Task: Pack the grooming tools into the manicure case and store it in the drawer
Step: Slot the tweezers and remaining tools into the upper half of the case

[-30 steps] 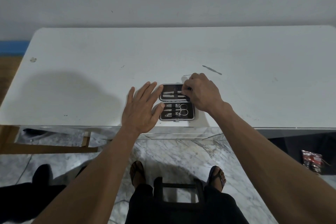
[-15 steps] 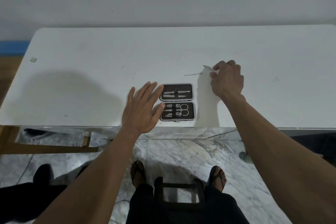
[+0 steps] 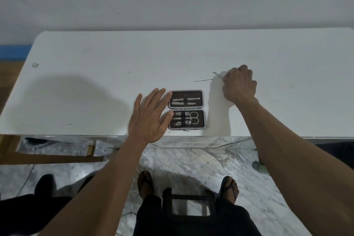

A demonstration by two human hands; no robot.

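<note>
The black manicure case (image 3: 186,109) lies open near the front edge of the white table (image 3: 115,74), with several steel tools and small scissors strapped inside. My left hand (image 3: 149,119) rests flat and open just left of the case, fingertips touching its edge. My right hand (image 3: 238,84) is behind and to the right of the case, fingers pinched on a thin metal tool (image 3: 217,74) whose tip sticks out leftward. A second thin steel tool (image 3: 203,80) lies on the table just left of that hand.
The table's front edge runs just below the case, with a mirrored drawer front (image 3: 187,142) under it. Marble floor, my sandalled feet and a dark stool (image 3: 188,203) are below. A wall stands behind the table.
My right hand left the case's upper half and moved up and right to the loose tools on the table, closing on one. My left hand and the case stayed put.
</note>
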